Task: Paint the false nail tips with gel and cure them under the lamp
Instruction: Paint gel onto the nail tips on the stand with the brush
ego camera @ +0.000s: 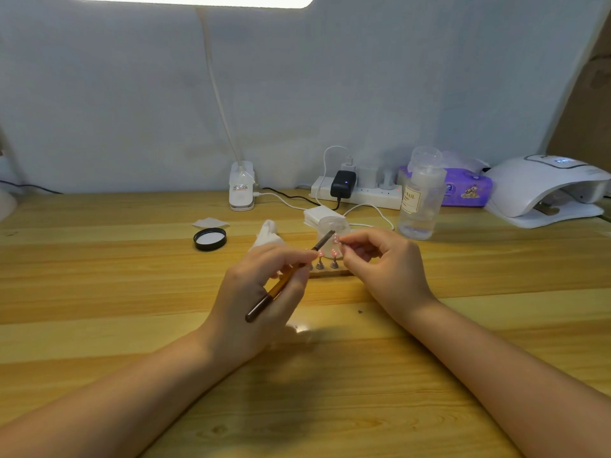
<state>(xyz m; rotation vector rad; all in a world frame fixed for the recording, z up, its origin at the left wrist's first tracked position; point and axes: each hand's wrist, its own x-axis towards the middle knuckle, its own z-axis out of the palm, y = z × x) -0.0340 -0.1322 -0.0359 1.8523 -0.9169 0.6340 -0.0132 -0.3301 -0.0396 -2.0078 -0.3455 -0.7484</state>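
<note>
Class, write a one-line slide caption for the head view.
Left hand grips a gel brush beside a nail tip pinched by the right hand.

Pale wooden plank worktop (99, 269) spanning near to far. Grey-white padded wall (396, 87) behind, brown panel (585, 104) at far right. Bright light panel (191, 0) overhead on a pale gooseneck stem (216, 90), clamped at far centre-left.

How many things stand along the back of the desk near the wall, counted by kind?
Clip lamp: 1
Power strip: 1
Clear pump bottle: 1
Purple tissue pack: 1
White curing lamp: 1
Total: 5
</note>
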